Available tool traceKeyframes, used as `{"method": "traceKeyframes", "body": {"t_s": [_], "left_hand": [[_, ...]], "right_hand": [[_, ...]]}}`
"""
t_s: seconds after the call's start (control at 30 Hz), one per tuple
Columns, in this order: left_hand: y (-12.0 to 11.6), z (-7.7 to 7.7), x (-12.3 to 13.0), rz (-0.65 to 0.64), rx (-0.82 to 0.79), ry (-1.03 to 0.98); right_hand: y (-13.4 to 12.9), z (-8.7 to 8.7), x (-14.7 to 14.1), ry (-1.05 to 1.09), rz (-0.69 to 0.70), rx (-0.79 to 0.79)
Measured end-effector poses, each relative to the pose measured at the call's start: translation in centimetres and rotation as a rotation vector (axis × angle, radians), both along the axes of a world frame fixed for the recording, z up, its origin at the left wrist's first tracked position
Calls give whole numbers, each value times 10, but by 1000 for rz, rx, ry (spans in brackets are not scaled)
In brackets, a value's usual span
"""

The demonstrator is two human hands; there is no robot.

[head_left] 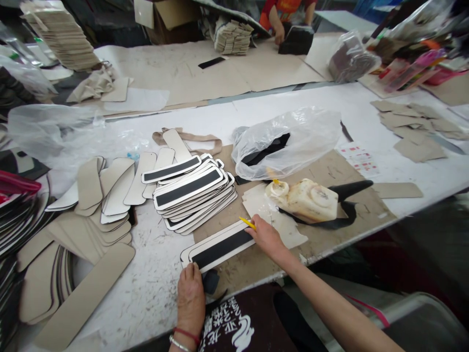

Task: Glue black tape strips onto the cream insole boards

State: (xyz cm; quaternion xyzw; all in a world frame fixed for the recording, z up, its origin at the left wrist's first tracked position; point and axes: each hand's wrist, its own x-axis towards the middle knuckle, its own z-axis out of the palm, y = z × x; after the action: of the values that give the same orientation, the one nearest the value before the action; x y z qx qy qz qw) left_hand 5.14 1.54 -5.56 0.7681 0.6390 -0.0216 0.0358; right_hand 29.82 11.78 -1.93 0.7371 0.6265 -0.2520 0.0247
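Note:
A long white panel with a black strip (220,249) lies in front of me, on top of at least one similar pale panel. My left hand (190,293) has its fingers closed on the panel's near left end. Between the fingers of my right hand (266,236) is a thin yellow stick (247,223), its end pointing left, over the panel's right end. Just behind rises a stack of similar panels (194,195). A stained, cream plastic container (311,198) lies right of the stack, with something yellow at its round opening.
Beige rounded pieces (84,234) fan out at left. A clear plastic bag (300,142) with black pieces inside lies behind the container. Beige scraps (417,127) are at right. Across the far table (176,68), a person's hand (279,34) touches a black stack (297,40).

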Motion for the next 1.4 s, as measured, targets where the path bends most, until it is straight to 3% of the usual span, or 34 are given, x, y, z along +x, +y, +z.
{"method": "traceKeyframes", "body": {"t_s": [0.13, 0.23, 0.47, 0.57, 0.67, 0.8, 0.87, 1.0, 1.2, 1.4], "left_hand": [[-1, -2, -1, 11, 18, -37], [-1, -3, -2, 31, 25, -70], [-1, -3, 0, 70, 28, -207], [-1, -6, -4, 146, 49, -408], [-1, -6, -16, 344, 102, -757], [-1, 7, -31, 838, -23, -1179], [-2, 14, -33, 980, -95, -1309], [-3, 25, -31, 1041, -115, -1432], [1, 50, -28, 1079, -155, -1632], [8, 66, -28, 1089, -103, -1666]], "right_hand": [[1, -1, 22, -50, -91, 38], [0, -5, 34, -78, -77, 63], [-8, -24, 27, 98, -74, 5], [-8, -25, 25, 205, -148, 37], [-9, -19, 27, 463, -216, -4], [-11, 0, 29, 739, -319, -174], [-13, 11, 28, 784, -350, -206], [-17, 26, 23, 848, -352, -223], [-20, 33, 17, 877, -329, -228], [-21, 37, 6, 811, -143, -124]]}}
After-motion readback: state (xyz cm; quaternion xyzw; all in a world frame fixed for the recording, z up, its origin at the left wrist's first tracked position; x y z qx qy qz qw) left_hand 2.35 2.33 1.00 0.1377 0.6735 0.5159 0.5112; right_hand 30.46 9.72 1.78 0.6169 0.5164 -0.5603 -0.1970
